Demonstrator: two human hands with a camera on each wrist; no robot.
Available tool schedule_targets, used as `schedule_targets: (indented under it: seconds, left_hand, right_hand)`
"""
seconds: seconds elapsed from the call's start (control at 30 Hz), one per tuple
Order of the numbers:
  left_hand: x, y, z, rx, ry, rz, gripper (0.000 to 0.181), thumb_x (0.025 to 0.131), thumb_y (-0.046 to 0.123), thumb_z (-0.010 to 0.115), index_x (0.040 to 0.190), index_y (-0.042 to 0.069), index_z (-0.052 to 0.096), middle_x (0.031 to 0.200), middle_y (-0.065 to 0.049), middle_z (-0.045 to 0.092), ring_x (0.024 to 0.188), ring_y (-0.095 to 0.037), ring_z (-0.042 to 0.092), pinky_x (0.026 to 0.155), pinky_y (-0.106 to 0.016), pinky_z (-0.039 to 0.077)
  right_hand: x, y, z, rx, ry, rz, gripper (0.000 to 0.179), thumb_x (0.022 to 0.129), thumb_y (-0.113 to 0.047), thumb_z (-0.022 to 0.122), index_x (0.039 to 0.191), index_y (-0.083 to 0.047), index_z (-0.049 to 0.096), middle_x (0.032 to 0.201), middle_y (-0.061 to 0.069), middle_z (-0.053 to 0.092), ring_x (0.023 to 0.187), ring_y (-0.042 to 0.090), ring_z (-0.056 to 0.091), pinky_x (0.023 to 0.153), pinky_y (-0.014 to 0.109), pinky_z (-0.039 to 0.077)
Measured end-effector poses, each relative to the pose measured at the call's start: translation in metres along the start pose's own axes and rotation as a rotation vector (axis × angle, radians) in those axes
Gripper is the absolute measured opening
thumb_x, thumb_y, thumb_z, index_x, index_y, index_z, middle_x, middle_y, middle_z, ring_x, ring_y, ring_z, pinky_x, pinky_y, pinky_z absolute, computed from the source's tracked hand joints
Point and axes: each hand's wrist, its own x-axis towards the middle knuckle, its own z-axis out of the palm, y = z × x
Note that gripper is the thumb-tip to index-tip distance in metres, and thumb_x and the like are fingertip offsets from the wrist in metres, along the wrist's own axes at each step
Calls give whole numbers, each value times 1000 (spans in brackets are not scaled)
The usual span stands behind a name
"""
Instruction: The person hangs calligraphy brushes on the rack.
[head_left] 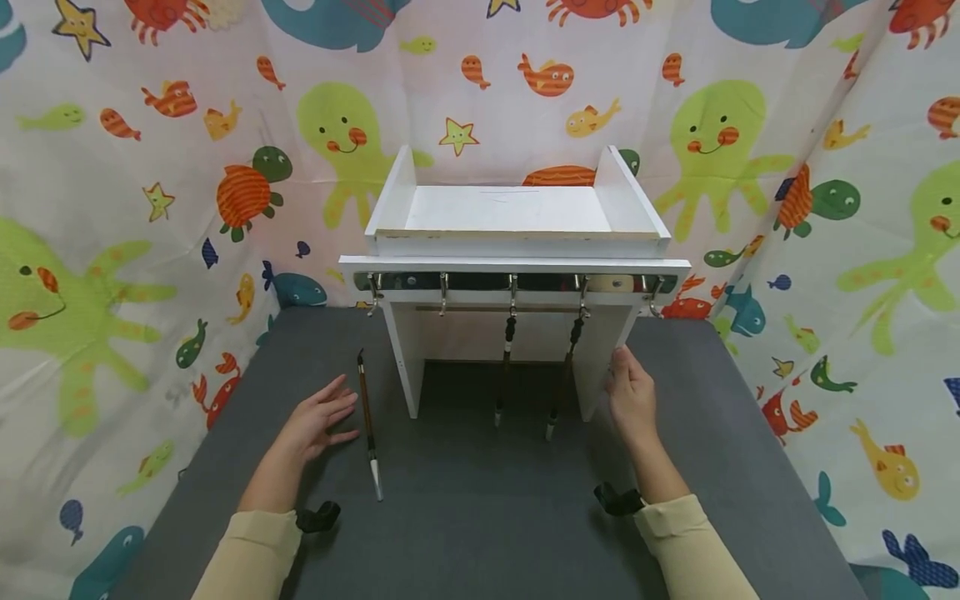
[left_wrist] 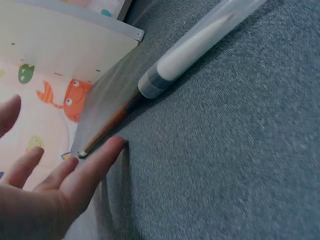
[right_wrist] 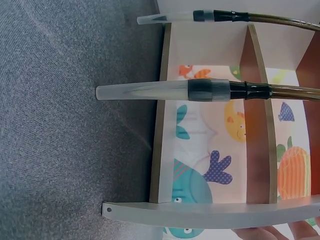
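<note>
My left hand (head_left: 318, 421) hovers beside a calligraphy brush (head_left: 367, 408) on the grey surface, fingers spread and not gripping it. The brush has a brown handle and a clear cap (left_wrist: 187, 57) over its white bristles. At the white shelf's right side panel (head_left: 606, 358) is my right hand (head_left: 632, 398). Its fingers (right_wrist: 257, 233) show along the panel's outer side, partly hidden by it; whether they touch it is unclear. Two capped brushes hang tip down: one brush (head_left: 505, 367) from the middle hook, another brush (head_left: 567, 358) from the hook to its right.
A metal strip (head_left: 477, 282) with several hooks runs along the shelf's front, above the grey cloth surface (head_left: 480, 517). On top of the shelf is a raised white tray-like part (head_left: 525, 246). A sea-animal curtain (head_left: 480, 108) surrounds the back and sides.
</note>
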Motion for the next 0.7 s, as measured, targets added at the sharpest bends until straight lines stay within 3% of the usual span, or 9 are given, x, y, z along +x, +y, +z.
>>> schedule_targets:
  seconds: [0.17, 0.3, 0.5, 0.7]
  left_hand:
    - [7, -1, 10, 55, 31, -14, 80, 100, 19, 66, 163, 25, 17, 169, -15, 12, 153, -34, 22, 108, -61, 41]
    - [16, 2, 20, 157, 69, -44, 80, 99, 15, 67, 163, 20, 19, 166, -19, 21, 150, -37, 28, 105, -57, 46]
    - [30, 7, 37, 318, 162, -95, 80, 94, 6, 70, 160, 10, 26, 166, -17, 24, 147, -38, 30, 100, -57, 50]
    - [39, 12, 50, 373, 222, -96, 82, 87, -6, 71, 158, 8, 32, 164, -16, 28, 148, -39, 29, 100, -59, 48]
  right_hand:
    - [0, 0, 0, 1, -17, -7, 62, 107, -52, 36, 154, -12, 42, 158, 12, 41, 140, 36, 47, 102, 57, 45]
    - [0, 1, 0, 1, -26, -2, 61, 108, -50, 36, 155, -11, 41, 160, 10, 39, 141, 35, 45, 103, 56, 45]
    - [-1, 0, -2, 1, -38, 1, 59, 108, -48, 37, 155, -12, 40, 161, 7, 37, 142, 34, 44, 103, 54, 45]
    - [0, -2, -4, 16, -52, 2, 55, 109, -44, 36, 155, -14, 40, 162, 5, 35, 143, 33, 43, 103, 54, 45]
